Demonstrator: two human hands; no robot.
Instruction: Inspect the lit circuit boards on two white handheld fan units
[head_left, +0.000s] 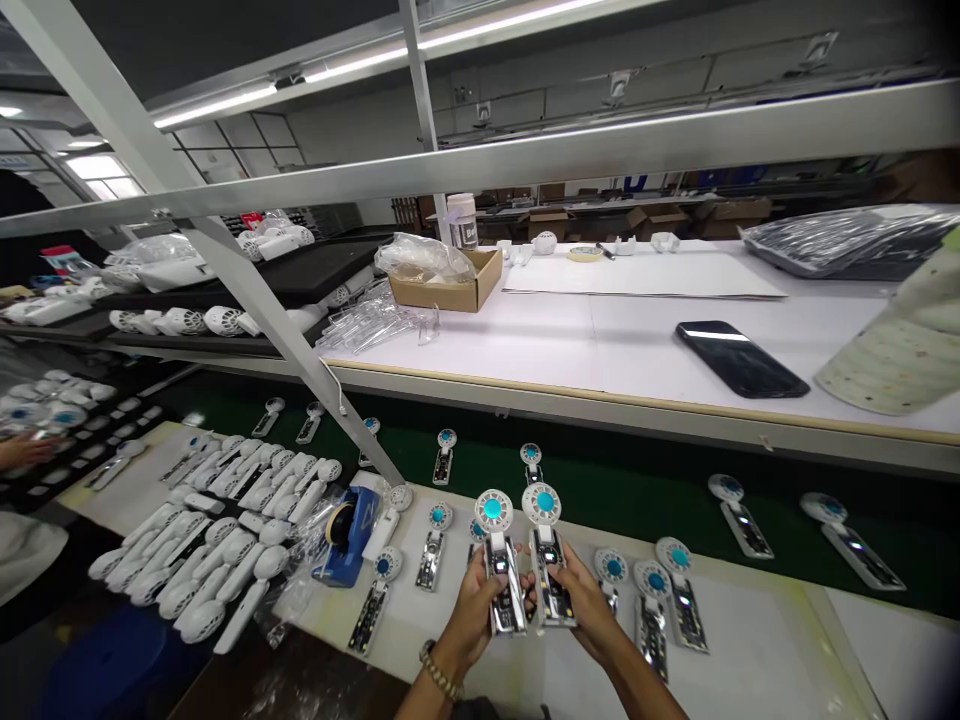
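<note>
My left hand (466, 612) is closed around the handle of a small white handheld fan (507, 600) with a blue centre. The handle's inside is bare, showing a circuit board and a shiny silver part. A second, similar fan (553, 590) is in my right hand (592, 612), its thumb on the exposed board. Both fans are held upright side by side above the bench, heads away from me. Close to my right hand lie other opened fans (651, 620) on the bench. To the left of my hands lie more opened fans (369, 612).
A green conveyor belt (630, 500) behind the bench carries spaced-out fans. A blue tape dispenser (349, 545) and rows of white fans (225, 545) lie left. The shelf above holds a phone (739, 358) and cardboard box (450, 290). Another person's hand (26, 450) shows far left.
</note>
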